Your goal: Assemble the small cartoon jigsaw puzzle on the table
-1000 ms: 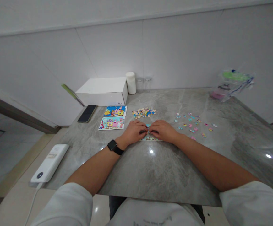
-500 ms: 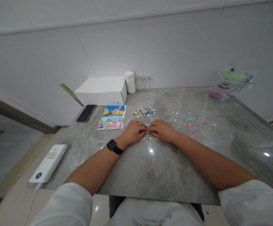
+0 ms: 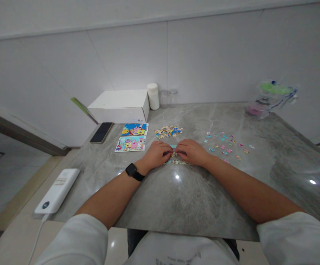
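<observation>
Both my hands meet over a small colourful puzzle lying on the grey marbled table. My left hand, below a black watch, has its fingers curled and closed at the puzzle's left part. From the right, my right hand bends its closed fingers onto the same puzzle. Whatever is between the fingertips is too small and hidden to name. Behind the hands lies a heap of puzzle pieces. Loose pieces are scattered to the right. Two cartoon picture cards lie to the left.
A black phone, a white box, a white bottle and two clear glasses stand or lie towards the back left. A plastic bag sits at the back right. A white power bank with a cable is at the left edge.
My right hand's fingers have shifted slightly on the puzzle, showing a little more of its lower edge. My left hand stays nearly in place.
</observation>
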The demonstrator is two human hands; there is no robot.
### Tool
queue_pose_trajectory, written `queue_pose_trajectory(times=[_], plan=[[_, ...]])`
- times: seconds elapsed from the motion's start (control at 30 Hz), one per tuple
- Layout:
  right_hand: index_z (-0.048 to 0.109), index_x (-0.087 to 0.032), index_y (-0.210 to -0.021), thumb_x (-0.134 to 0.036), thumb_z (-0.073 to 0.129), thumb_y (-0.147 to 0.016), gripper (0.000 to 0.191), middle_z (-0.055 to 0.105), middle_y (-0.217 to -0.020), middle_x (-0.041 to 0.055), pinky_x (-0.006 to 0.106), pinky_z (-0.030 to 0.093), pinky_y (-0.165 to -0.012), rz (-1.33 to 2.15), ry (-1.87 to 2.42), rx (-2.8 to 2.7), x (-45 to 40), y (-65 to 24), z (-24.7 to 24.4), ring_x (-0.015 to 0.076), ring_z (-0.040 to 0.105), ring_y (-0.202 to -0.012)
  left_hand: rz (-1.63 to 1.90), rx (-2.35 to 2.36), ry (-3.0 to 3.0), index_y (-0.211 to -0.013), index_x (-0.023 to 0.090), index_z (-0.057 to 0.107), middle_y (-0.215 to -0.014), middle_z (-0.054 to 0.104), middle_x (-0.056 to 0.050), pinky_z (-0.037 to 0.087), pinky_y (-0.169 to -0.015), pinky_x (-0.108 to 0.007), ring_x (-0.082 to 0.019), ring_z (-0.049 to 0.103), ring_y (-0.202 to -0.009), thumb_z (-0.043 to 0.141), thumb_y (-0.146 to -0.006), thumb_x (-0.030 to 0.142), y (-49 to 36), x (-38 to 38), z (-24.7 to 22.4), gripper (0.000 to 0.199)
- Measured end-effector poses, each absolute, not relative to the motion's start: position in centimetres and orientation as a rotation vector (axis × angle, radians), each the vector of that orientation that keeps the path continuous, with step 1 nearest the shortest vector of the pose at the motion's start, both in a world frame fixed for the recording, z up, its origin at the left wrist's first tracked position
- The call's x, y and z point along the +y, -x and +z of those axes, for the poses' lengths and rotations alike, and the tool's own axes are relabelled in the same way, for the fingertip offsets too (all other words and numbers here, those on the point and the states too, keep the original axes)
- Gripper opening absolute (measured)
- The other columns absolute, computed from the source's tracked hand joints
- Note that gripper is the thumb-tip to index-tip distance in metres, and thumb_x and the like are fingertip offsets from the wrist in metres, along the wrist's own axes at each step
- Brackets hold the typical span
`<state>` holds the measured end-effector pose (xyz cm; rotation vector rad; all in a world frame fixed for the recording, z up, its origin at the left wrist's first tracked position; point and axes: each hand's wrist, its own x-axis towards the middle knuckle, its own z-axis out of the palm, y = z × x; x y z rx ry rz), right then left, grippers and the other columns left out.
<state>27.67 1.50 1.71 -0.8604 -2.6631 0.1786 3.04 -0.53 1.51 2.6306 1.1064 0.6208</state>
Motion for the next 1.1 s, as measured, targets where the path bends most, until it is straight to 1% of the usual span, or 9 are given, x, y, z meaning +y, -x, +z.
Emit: queue_pose_trajectory(times=[0.17,0.27,0.4,0.53,0.63,0.77,0.9,0.97,1.1], plan=[[0.077,-0.022,-0.104,-0.02,0.063,-0.095,0.018,0.077,-0.105,0.0095,0.037,0.047,-0.095,0.185,0.984,-2.507,2.3,-28.7,2.7,0.0248,0.067,-0.102,0.684,1.076,-2.607,-0.104,0.026,0.078,-0.113,0.08,-0.003,0.049,-0.1,-0.041,-0.021,0.07,-0.104,0.061,-0.099,0.025,-3.0,-0.5,1.8,0.018],[0.076,-0.021,-0.11,-0.021,0.06,-0.095,0.022,0.077,-0.108,0.01,0.037,0.049,-0.094,0.208,1.098,-2.391,2.7,-29.6,4.1,0.0237,0.067,-0.095,0.709,1.107,-2.602,-0.107,0.025,0.077,-0.113,0.079,-0.004,0.049,-0.099,-0.043,-0.023,0.07,-0.105,0.06,-0.1,0.027,-2.9,-0.5,1.9,0.018],[0.074,-0.02,-0.116,-0.022,0.058,-0.095,0.027,0.077,-0.108,0.0095,0.034,0.05,-0.088,0.18,1.298,-2.251,3.5,-31.6,6.6,0.0212,0.068,-0.088,0.755,1.23,-2.57,-0.113,0.024,0.074,-0.116,0.077,-0.007,0.05,-0.099,-0.045,-0.026,0.068,-0.109,0.062,-0.099,0.028,-2.8,-0.3,1.5,0.02],[0.077,-0.02,-0.107,-0.027,0.061,-0.095,0.022,0.078,-0.101,0.0075,0.031,0.047,-0.08,0.147,1.593,-2.271,4.5,-34.7,8.6,0.0204,0.068,-0.086,0.764,1.298,-2.549,-0.117,0.023,0.072,-0.117,0.075,-0.008,0.051,-0.101,-0.046,-0.027,0.067,-0.111,0.06,-0.099,0.027,-2.7,0.0,1.2,0.023],[0.079,-0.021,-0.105,-0.031,0.063,-0.095,0.022,0.08,-0.101,0.0077,0.03,0.047,-0.077,0.176,1.828,-2.365,5.3,-37.2,9.1,0.0213,0.07,-0.089,0.742,1.305,-2.552,-0.117,0.023,0.072,-0.117,0.075,-0.008,0.051,-0.101,-0.046,-0.026,0.067,-0.11,0.057,-0.099,0.025,-2.7,0.1,1.1,0.023],[0.081,-0.022,-0.106,-0.021,0.065,-0.09,0.023,0.08,-0.109,0.0095,0.031,0.049,-0.08,0.196,2.084,-2.478,6.1,-39.6,8.5,0.0244,0.072,-0.098,0.727,1.303,-2.56,-0.117,0.021,0.072,-0.117,0.075,-0.008,0.052,-0.1,-0.045,-0.026,0.067,-0.109,0.056,-0.1,0.025,-2.6,0.0,1.0,0.024],[0.083,-0.023,-0.103,-0.01,0.067,-0.082,0.029,0.08,-0.113,0.0109,0.033,0.051,-0.082,0.261,2.226,-2.516,6.5,-40.4,7.5,0.0262,0.073,-0.1,0.698,1.308,-2.556,-0.118,0.02,0.073,-0.118,0.076,-0.009,0.053,-0.099,-0.046,-0.026,0.069,-0.109,0.057,-0.099,0.026,-2.6,0.0,1.0,0.025],[0.083,-0.023,-0.1,-0.009,0.07,-0.078,0.029,0.08,-0.109,0.0113,0.035,0.053,-0.082,0.319,2.249,-2.534,6.6,-40.4,7.1,0.0269,0.073,-0.097,0.682,1.302,-2.557,-0.118,0.019,0.073,-0.118,0.077,-0.009,0.053,-0.1,-0.047,-0.028,0.069,-0.11,0.058,-0.099,0.027,-2.6,0.0,1.0,0.025],[0.083,-0.023,-0.089,-0.008,0.077,-0.072,0.024,0.08,-0.093,0.0109,0.037,0.055,-0.08,0.442,2.275,-2.563,6.7,-40.4,6.6,0.0271,0.075,-0.086,0.661,1.285,-2.556,-0.12,0.02,0.073,-0.118,0.078,-0.009,0.053,-0.102,-0.048,-0.029,0.069,-0.111,0.059,-0.099,0.028,-2.6,0.0,0.9,0.026]])
